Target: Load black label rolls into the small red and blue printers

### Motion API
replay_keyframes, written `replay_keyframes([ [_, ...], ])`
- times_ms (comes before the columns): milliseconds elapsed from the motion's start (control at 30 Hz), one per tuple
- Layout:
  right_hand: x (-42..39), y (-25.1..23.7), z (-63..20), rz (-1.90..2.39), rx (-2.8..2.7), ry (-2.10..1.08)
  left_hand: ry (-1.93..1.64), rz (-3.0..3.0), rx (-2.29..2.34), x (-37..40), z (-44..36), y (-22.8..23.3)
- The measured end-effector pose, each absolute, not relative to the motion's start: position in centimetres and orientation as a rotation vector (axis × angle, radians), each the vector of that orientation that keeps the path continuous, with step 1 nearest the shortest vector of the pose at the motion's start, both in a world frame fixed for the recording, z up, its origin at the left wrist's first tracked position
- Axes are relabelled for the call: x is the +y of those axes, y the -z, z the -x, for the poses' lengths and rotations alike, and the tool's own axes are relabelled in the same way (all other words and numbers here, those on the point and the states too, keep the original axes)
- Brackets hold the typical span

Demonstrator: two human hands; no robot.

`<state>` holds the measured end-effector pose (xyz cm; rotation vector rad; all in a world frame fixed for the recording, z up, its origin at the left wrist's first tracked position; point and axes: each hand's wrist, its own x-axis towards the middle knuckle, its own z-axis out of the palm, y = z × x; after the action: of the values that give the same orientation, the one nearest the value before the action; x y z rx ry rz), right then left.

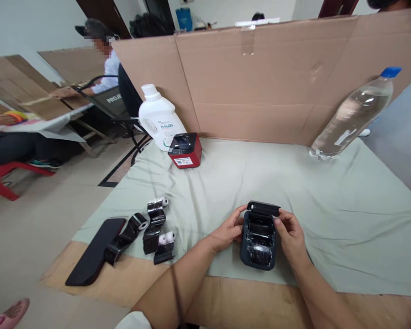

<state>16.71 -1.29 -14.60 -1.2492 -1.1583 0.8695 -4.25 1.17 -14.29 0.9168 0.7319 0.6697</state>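
Observation:
A small dark portable printer (258, 246) is between my two hands, just over the cloth. Its hinged lid (263, 209) is raised at the far end, and a shiny black roll shows inside the bay. My left hand (228, 230) grips the printer's upper left side, thumb and fingers at the edge. On the other side my right hand (290, 235) is closed on the upper right corner by the lid, with the thumb on top. Left of my hands lie black strips partly unrolled from white cores, one strip (153, 228) nearest the middle.
A flat black slab (96, 251) rests at the table's left front. Behind stand a red-and-black box (185, 151), a white jug (160, 119) and a clear water bottle (354, 116) leaning on the cardboard wall (243, 91). A green cloth (246, 169) covers the table. Other people sit at left.

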Motion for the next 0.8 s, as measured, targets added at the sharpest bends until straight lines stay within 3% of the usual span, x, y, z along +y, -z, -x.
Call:
replay_keyframes([
  [133,-1.2,14.2,-17.1,1.243,-1.324,-0.743,-0.669,-0.921,0.728,0.9,4.1,14.5],
  [400,-1.3,14.8,-16.1,1.290,-1.375,-0.805,-0.690,-1.216,0.828,1.7,5.0,13.6],
  [600,-1.1,15.6,-16.1,1.349,-1.475,-0.763,-0.861,-1.765,1.138,1.8,4.9,12.6],
  [800,-0.9,15.8,-16.0,1.370,-1.487,-0.729,-0.955,-1.809,1.319,1.5,4.6,13.0],
])
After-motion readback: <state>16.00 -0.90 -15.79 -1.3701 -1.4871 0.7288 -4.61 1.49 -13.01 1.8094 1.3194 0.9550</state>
